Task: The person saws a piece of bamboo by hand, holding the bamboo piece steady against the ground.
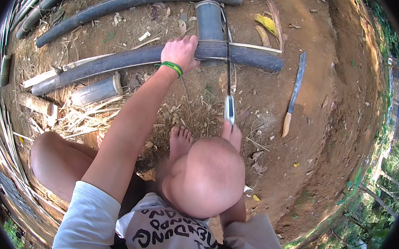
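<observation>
A long dark bamboo pole (129, 63) lies across the ground before me, its right part resting over a short thick bamboo piece (210, 22). My left hand (181, 52), with a green band at the wrist, grips the pole from above, left of that crossing. In my right hand (232, 133), partly hidden behind my raised knee, is the white and dark handle of a hand saw (229, 109). Its thin blade reaches away from me and crosses the pole just right of my left hand. How deep the blade sits cannot be made out.
On the soil to the right lies a machete (297, 87) with a wooden handle. Another curved bamboo pole (138, 3) stretches along the back. A cut bamboo section (97, 90) and pale shavings (95, 114) are at the left. My bare foot (180, 139) is close by.
</observation>
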Tool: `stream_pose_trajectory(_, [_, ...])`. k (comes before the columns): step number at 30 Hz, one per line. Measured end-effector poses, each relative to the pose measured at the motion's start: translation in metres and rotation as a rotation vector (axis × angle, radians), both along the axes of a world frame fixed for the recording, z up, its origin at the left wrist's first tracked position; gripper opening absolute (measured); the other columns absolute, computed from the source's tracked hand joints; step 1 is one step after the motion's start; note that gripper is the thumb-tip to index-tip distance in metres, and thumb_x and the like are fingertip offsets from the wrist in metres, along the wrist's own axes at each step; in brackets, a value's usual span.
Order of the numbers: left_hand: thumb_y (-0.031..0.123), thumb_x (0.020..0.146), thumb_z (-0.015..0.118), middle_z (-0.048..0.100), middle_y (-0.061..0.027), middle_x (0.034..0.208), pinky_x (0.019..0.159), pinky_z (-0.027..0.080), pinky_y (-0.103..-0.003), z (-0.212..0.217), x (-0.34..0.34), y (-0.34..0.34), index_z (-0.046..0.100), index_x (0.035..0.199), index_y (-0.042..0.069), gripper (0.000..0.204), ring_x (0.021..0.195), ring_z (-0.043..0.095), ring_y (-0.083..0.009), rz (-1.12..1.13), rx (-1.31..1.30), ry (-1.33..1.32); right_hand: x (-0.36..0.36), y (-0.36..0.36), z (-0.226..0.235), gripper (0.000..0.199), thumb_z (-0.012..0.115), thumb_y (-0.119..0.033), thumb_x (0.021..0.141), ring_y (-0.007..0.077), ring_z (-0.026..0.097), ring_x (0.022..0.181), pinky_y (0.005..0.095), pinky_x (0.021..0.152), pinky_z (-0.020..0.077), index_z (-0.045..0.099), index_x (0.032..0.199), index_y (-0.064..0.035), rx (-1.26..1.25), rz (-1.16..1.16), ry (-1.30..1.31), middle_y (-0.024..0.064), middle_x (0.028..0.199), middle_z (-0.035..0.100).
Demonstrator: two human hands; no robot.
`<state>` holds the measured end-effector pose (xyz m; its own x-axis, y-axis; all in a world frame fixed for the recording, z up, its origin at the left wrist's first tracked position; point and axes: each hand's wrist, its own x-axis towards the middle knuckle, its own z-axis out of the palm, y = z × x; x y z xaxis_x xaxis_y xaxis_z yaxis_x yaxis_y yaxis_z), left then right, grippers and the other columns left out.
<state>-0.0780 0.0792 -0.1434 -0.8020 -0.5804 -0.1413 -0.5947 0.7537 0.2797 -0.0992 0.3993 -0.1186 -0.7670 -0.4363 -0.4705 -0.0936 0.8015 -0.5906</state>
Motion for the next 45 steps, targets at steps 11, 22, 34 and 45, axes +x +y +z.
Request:
stream_pose_trajectory(11, [0.051,0.075,0.087,0.075,-0.0153,0.110,0.088,0.061,-0.046,0.026,-0.012,-0.012,0.058,0.119,0.007,0.068,0.102,0.075,-0.0348,-0.038,0.121,-0.184,-0.003,-0.005,-0.057,0.055,0.047,-0.045,0.107,0.0271,0.061,0.062,0.0460,0.060,0.0449,0.062,0.089,0.0049,-0.188,-0.210,-0.133,0.0143,0.066,0.058])
stream_pose_trajectory(22, [0.050,0.073,0.085,0.077,-0.0164,0.101,0.085,0.062,-0.048,0.017,-0.011,-0.014,0.051,0.128,0.015,0.073,0.097,0.076,-0.0374,-0.021,0.092,-0.167,0.065,0.125,-0.057,0.055,0.032,-0.050,0.114,0.0114,0.050,0.051,0.0288,0.047,0.0399,0.052,0.083,-0.0090,-0.235,-0.514,0.151,-0.0011,0.061,0.047])
stream_pose_trajectory(34, [0.060,0.068,0.089,0.050,-0.0175,0.145,0.124,0.021,-0.068,0.017,0.003,0.028,0.041,0.155,0.013,0.110,0.142,0.044,-0.0383,-0.094,-0.296,0.348,0.059,0.108,-0.030,0.071,0.027,-0.064,0.110,0.0143,0.055,0.057,0.0322,0.053,0.0412,0.060,0.089,-0.0046,-0.420,-0.516,-0.119,0.0029,0.065,0.059])
stream_pose_trajectory(45, [0.025,0.098,0.074,0.075,-0.0224,0.083,0.074,0.059,-0.045,0.029,-0.001,0.166,0.071,0.106,0.003,0.024,0.077,0.074,-0.0388,-0.057,0.934,0.513,0.059,0.082,-0.007,0.068,0.034,-0.065,0.109,0.0137,0.055,0.055,0.0320,0.049,0.0428,0.058,0.088,-0.0049,-0.408,-0.398,-0.003,0.0015,0.062,0.053])
